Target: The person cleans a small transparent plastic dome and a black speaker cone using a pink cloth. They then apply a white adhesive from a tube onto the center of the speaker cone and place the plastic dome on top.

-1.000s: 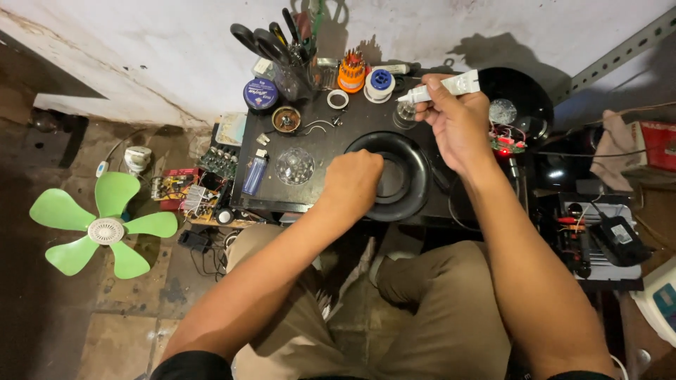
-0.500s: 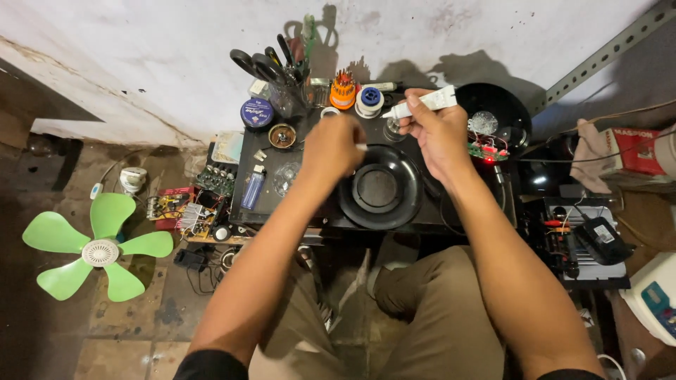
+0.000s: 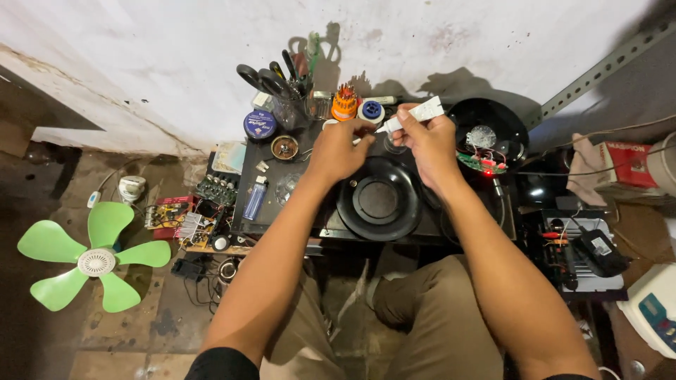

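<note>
My right hand (image 3: 431, 144) gripping one small white tube (image 3: 412, 115), fingers curled; my left hand (image 3: 340, 146) pinching its tip, above one round black dish (image 3: 379, 199) on dark surface (image 3: 282, 211). One green fan blade (image 3: 95, 257) lying on floor.

Your right hand (image 3: 431, 144) grips a white tube (image 3: 412, 116) — your left hand (image 3: 338, 148) pinches at its tip. Both hover over a black round housing (image 3: 379, 200) on a cluttered bench (image 3: 282, 218) — a green fan blade (image 3: 95, 262) lies left.
</note>
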